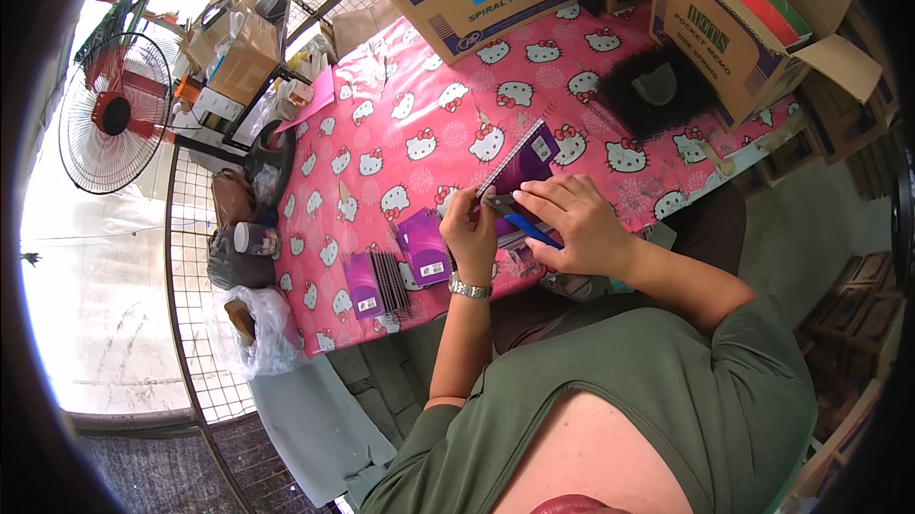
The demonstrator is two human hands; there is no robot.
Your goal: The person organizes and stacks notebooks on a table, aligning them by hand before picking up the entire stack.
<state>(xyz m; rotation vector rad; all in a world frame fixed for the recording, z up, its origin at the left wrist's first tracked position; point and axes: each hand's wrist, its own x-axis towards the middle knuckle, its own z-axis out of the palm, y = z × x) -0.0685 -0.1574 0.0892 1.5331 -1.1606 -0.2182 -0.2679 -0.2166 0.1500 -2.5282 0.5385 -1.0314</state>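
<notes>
Over the near part of the table, a purple spiral notebook (529, 160) stands tilted, its wire binding along the left edge. My left hand (467, 231) pinches its lower binding end; a metal watch is on that wrist. My right hand (577, 219) is closed around blue-handled pliers (526, 226), with the thumb below and the fingers above. Their dark jaws meet the lower end of the binding, partly hidden by my fingers. Left of my left hand lie a stack of purple spiral notebooks (366, 287) and more purple notebooks (425, 249).
A pink cartoon-cat tablecloth (419, 144) covers the table. Two cardboard boxes (496, 1) (710, 47) stand at the back, the right one with flaps up. A black heap of thin spirals (653, 85) lies before it. A fan (116, 114) and plastic bag (255, 331) are left.
</notes>
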